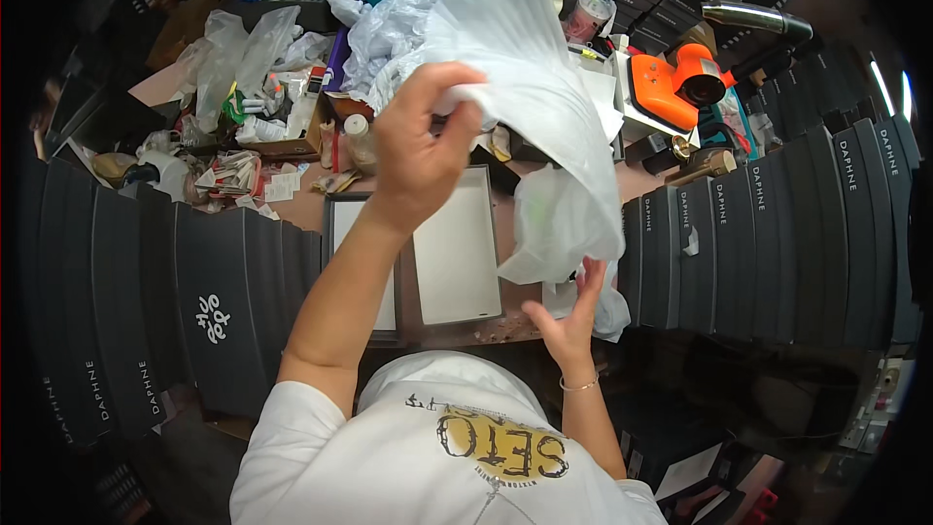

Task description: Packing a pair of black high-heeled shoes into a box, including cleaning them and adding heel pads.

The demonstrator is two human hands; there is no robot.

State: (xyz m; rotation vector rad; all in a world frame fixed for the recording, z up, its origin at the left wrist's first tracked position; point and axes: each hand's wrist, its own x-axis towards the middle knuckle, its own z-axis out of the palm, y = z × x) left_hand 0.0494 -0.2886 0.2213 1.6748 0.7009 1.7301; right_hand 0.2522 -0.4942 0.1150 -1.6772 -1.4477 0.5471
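White, thin and creased, the sheet (530, 44) I am handling hangs in the air above the middle of the table, its broad end fanned toward the far side and its lower part sweeping to the right. I have the left hand (423, 151) raised at the sheet's left edge, thumb and fingers pinched on it. The right hand (569, 326) is lower and nearer, thumb spread wide from the fingers, gripping nothing that I can see. Its fingertips point up at pale translucent wrapping (554, 224) with a faint green tint; from here I cannot tell whether they touch it, or whether it is joined to the sheet.

Below the hands I have a shallow tray (457, 262), white inside with a dark rim, and a second tray (347, 224) to its left, partly covered by my left forearm. Crumpled plastic (394, 34) is heaped beyond the left hand, with a clear bottle (360, 144) nearer. An orange device (671, 87) with a metal nozzle stands far right. Rows of dark boxes (233, 301) line the left side, and more dark boxes (777, 233) the right.
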